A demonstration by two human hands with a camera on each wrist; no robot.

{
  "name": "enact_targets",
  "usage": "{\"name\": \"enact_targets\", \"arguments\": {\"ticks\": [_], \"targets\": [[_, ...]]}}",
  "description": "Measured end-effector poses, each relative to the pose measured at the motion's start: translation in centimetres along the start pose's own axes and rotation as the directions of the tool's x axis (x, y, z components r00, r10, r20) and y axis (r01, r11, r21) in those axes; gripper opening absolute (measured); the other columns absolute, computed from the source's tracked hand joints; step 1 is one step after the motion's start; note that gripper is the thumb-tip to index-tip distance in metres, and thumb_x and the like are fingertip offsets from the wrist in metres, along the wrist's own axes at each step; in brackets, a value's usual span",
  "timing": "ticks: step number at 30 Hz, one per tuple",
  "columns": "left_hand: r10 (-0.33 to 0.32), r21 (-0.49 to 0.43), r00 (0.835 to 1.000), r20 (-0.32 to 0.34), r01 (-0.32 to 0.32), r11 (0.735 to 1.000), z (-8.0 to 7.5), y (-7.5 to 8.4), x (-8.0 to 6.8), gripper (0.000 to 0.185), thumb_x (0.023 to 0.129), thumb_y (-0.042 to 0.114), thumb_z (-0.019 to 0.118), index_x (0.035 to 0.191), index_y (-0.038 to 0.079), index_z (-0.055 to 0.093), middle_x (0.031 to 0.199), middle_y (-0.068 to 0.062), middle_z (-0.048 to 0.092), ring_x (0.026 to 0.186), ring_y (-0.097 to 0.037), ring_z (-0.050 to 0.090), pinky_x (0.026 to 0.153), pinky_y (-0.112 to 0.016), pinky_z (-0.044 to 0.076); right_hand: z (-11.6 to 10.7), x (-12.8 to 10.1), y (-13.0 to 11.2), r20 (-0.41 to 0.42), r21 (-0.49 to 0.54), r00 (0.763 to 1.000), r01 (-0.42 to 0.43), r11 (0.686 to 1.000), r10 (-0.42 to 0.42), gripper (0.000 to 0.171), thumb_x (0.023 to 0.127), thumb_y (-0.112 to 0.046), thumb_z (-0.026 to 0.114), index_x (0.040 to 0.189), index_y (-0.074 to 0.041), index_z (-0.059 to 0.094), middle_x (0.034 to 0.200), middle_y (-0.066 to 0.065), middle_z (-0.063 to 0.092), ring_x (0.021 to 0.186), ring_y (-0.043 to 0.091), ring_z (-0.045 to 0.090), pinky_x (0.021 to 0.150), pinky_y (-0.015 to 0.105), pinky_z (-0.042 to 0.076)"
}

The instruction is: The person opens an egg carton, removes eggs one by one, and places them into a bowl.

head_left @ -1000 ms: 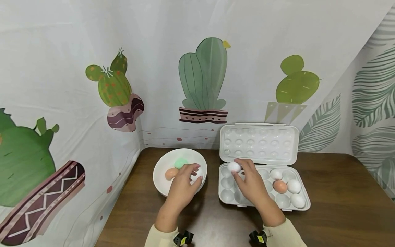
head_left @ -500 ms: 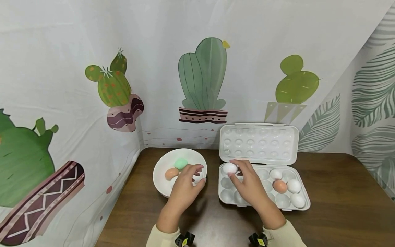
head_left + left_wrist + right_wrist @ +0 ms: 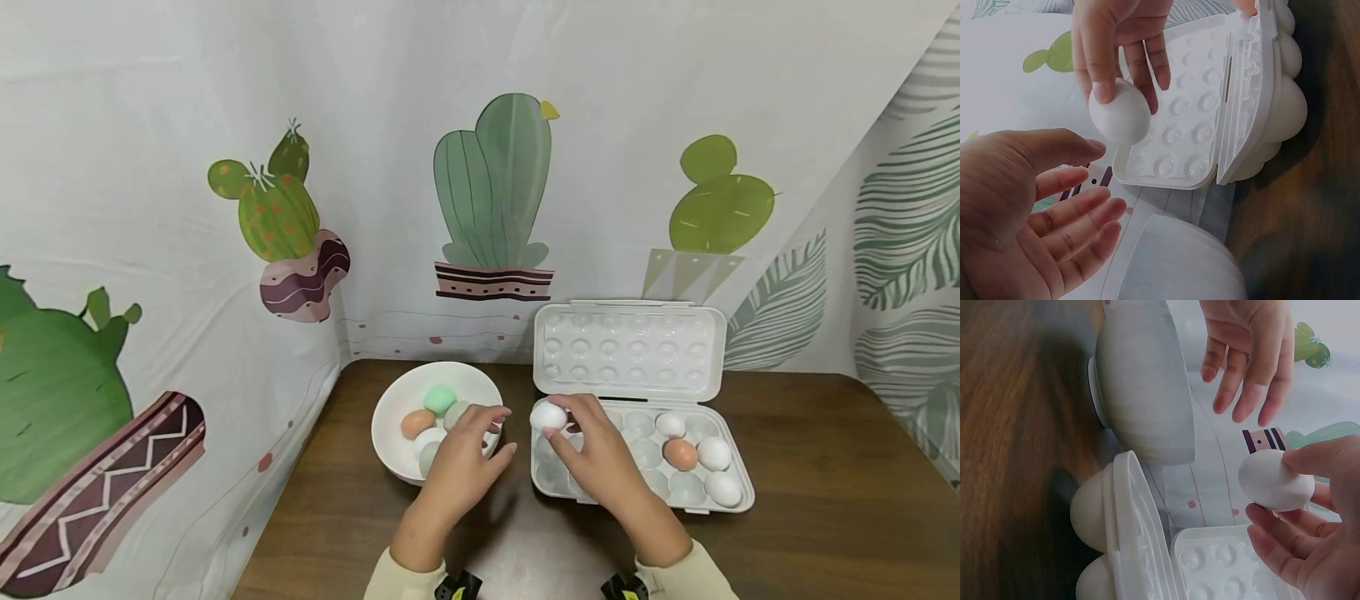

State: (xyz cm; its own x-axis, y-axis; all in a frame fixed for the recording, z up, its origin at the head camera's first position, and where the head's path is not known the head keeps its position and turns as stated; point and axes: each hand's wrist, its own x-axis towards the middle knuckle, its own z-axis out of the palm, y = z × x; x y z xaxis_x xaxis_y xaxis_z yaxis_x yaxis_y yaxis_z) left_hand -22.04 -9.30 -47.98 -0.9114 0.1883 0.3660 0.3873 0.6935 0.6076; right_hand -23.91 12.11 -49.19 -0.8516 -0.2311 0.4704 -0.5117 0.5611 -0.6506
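Note:
My right hand [image 3: 603, 454] pinches a white egg [image 3: 549, 416] between thumb and fingertips, over the left end of the egg carton [image 3: 720, 507]. In the right wrist view that egg [image 3: 1275, 480] is raised, and the fingers curl round its side. My left hand [image 3: 465, 458] holds nothing; its fingers reach past the right side of the white bowl [image 3: 386, 400], toward the egg. Inside the bowl lie a green egg [image 3: 439, 398], a brown egg [image 3: 417, 424] and several pale ones, partly hidden by the left hand.
Upright behind the carton's base stands its dimpled lid [image 3: 630, 350]. A brown egg [image 3: 681, 454] and several white eggs, one a white egg [image 3: 723, 488] at the front right corner, sit in the carton's right half. A cactus-print cloth [image 3: 615, 192] hangs behind the wooden table [image 3: 840, 467].
My right hand has carried the white egg left and slightly toward me, to the carton's left edge. My left hand has shifted right over the bowl's edge, uncovering more eggs.

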Motion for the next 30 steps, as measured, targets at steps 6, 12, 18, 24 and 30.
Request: {"name": "enact_targets", "arguments": {"ticks": [6, 12, 18, 24, 30], "targets": [[0.018, 0.002, 1.000, 0.005, -0.018, 1.000, 0.3, 0.2, 0.0, 0.044, 0.086, 0.017, 0.079, 0.128, 0.014, 0.064, 0.115, -0.002, 0.064, 0.101, -0.014, 0.066, 0.083, -0.029, 0.056, 0.4, -0.2, -0.3, 0.012, 0.037, 0.998, 0.058, 0.998, -0.059, 0.046, 0.090, -0.015, 0.076, 0.133, -0.014, 0.060, 0.126, 0.000, 0.060, 0.099, 0.010, 0.064, 0.084, 0.036, 0.059], [0.035, -0.015, 0.999, 0.012, -0.035, 0.999, 0.5, 0.3, 0.0, 0.049, 0.085, 0.019, 0.081, 0.130, 0.015, 0.063, 0.118, -0.003, 0.064, 0.103, -0.017, 0.067, 0.084, -0.028, 0.056, 0.6, -0.3, -0.7, 0.024, 0.069, 0.995, 0.092, 0.993, -0.094, 0.044, 0.091, -0.015, 0.075, 0.133, -0.014, 0.059, 0.127, 0.000, 0.060, 0.100, 0.010, 0.064, 0.083, 0.034, 0.058], [0.062, -0.035, 0.998, 0.006, -0.061, 0.997, 0.6, 0.4, -0.1, 0.048, 0.085, 0.019, 0.081, 0.129, 0.013, 0.064, 0.116, -0.002, 0.065, 0.101, -0.021, 0.067, 0.082, -0.027, 0.056, 0.8, -0.4, -1.0, 0.032, 0.096, 0.993, 0.109, 0.989, -0.112, 0.041, 0.092, -0.016, 0.074, 0.130, -0.012, 0.059, 0.125, 0.000, 0.060, 0.102, 0.010, 0.062, 0.083, 0.034, 0.058], [0.072, -0.019, 0.997, -0.004, -0.072, 0.997, 0.7, 0.6, -0.1, 0.044, 0.084, 0.022, 0.081, 0.125, 0.014, 0.066, 0.111, 0.000, 0.064, 0.096, -0.020, 0.065, 0.079, -0.025, 0.054, 1.0, -0.5, -1.3, 0.032, 0.111, 0.992, 0.122, 0.986, -0.126, 0.040, 0.091, -0.015, 0.074, 0.129, -0.010, 0.060, 0.125, 0.002, 0.061, 0.103, 0.011, 0.062, 0.083, 0.033, 0.058], [0.064, -0.014, 0.998, -0.002, -0.064, 0.998, 0.8, 0.7, -0.1, 0.042, 0.085, 0.026, 0.081, 0.124, 0.018, 0.066, 0.109, 0.004, 0.063, 0.091, -0.019, 0.063, 0.077, -0.023, 0.051, 1.1, -0.5, -1.4, 0.041, 0.122, 0.991, 0.125, 0.985, -0.131, 0.040, 0.092, -0.015, 0.074, 0.129, -0.010, 0.060, 0.125, 0.001, 0.061, 0.102, 0.010, 0.063, 0.083, 0.034, 0.058]]}}
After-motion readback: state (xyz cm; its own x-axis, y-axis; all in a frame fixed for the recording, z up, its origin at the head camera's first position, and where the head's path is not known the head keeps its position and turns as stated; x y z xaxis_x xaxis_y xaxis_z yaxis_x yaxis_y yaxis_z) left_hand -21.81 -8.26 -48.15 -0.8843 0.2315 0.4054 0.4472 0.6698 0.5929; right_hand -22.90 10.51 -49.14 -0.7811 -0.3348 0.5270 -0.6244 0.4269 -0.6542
